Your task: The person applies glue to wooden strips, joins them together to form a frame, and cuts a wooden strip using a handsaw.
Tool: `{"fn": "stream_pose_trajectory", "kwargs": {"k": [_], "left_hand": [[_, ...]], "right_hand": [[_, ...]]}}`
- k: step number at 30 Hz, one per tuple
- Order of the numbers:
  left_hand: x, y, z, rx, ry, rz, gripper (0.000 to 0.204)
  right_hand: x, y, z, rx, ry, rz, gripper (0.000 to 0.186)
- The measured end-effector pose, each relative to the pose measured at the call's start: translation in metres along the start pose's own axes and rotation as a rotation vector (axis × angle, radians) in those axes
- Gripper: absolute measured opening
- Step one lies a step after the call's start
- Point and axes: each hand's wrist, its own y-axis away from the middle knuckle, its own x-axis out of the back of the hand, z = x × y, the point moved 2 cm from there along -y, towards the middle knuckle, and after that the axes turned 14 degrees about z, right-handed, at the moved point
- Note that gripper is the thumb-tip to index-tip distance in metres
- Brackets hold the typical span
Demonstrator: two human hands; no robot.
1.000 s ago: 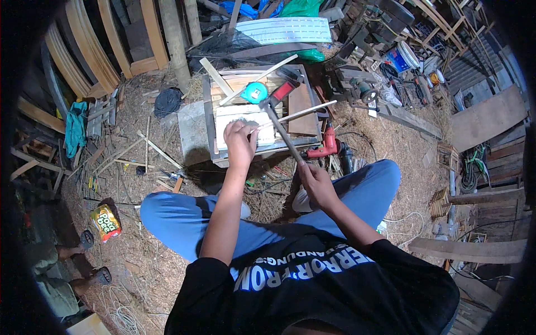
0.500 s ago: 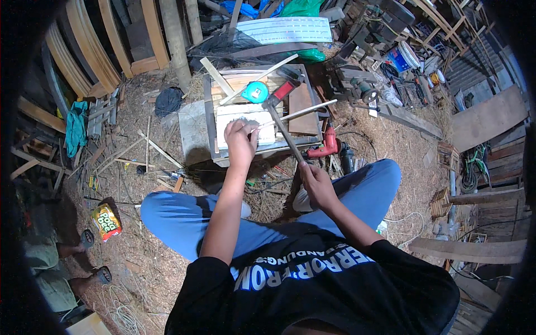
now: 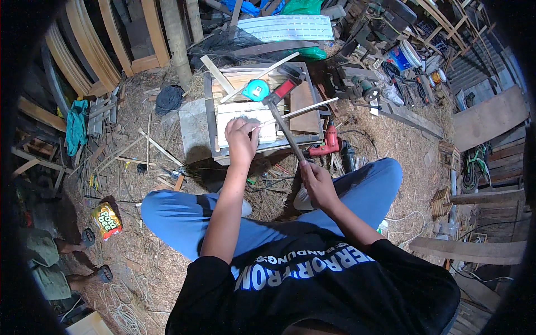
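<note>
My right hand [image 3: 318,183] is wrapped round the lower end of a hammer [image 3: 287,133], its long handle slanting up and left so the head lies over the small work table [image 3: 219,158]. On that table rests a pale, white-topped board [image 3: 229,116]. My left hand [image 3: 241,137] bends over the board, fingertips closed at the near end of a thin wooden strip [image 3: 312,107] that reaches right past the hammer. Whether something small sits under those fingers is hidden. Just beyond the board lies a turquoise tape measure [image 3: 255,90], beside a red and black object [image 3: 286,88].
A red power drill [image 3: 326,144] lies right of the table, near my knee. Pale wood strips [image 3: 218,75] cross the tabletop by a brown wood block [image 3: 303,109]. Offcuts [image 3: 162,148] and a snack bag [image 3: 106,220] litter the left floor. Another person's feet [image 3: 88,237] show at lower left.
Almost nothing differs; the view has shifted very slightly. Both hands keep their places, the right on the hammer and the left on the strip.
</note>
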Motion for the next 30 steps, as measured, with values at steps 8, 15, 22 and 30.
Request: {"fn": "stream_pose_trajectory", "kwargs": {"k": [8,15,22,30], "left_hand": [[-0.001,-0.003,0.002,-0.025,0.004,0.029,0.014],[0.002,0.002,0.001,-0.063,-0.005,0.020,0.015],[-0.001,0.003,0.000,-0.147,-0.061,0.042,0.013],[-0.002,0.004,-0.001,-0.175,-0.108,0.031,0.014]], "right_hand": [[-0.007,-0.011,0.031,-0.118,0.213,-0.106,0.068],[-0.002,-0.003,0.024,-0.169,-0.147,-0.076,0.049],[0.005,-0.002,0.020,-0.141,-0.097,-0.030,0.063],[0.006,-0.001,0.025,-0.189,-0.166,-0.068,0.047]]}}
